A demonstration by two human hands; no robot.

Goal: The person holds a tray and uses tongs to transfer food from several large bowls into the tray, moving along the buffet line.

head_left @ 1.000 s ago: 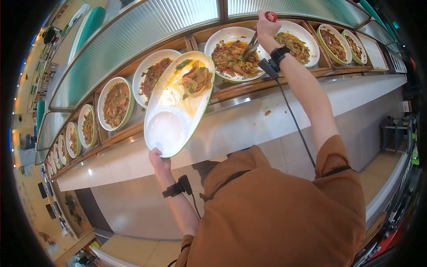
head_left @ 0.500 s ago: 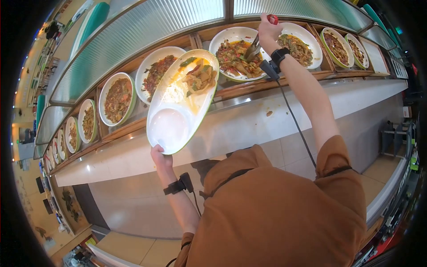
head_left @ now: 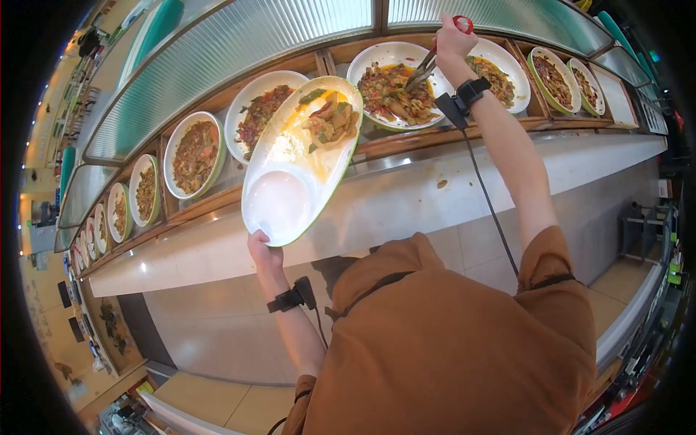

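Note:
My left hand (head_left: 264, 250) grips the lower end of a long white oval plate (head_left: 326, 177) with a green rim, thumb on its upper face. Sliced cooked food (head_left: 332, 125) and orange oil lie at the plate's far end; the near end has a round hollow. Closed round the red handle of metal tongs (head_left: 426, 64), my right hand (head_left: 454, 47) is above the serving counter. The tongs' tips reach into a round white bowl (head_left: 391, 61) of saucy, chopped mixed food (head_left: 391, 94). The plate hangs just left of this bowl and overlaps a neighbouring bowl (head_left: 239, 101) in view.
More filled bowls (head_left: 210, 163) stand in a wooden-framed row (head_left: 232, 196) curving away on both sides. A ribbed glass guard (head_left: 304, 29) runs behind them. In front is a pale ledge (head_left: 391, 203) with food bits. Cables hang from both wrist devices.
My right hand has shifted slightly up and right with the tongs, whose tips stay over the same bowl. The plate in my left hand has hardly moved.

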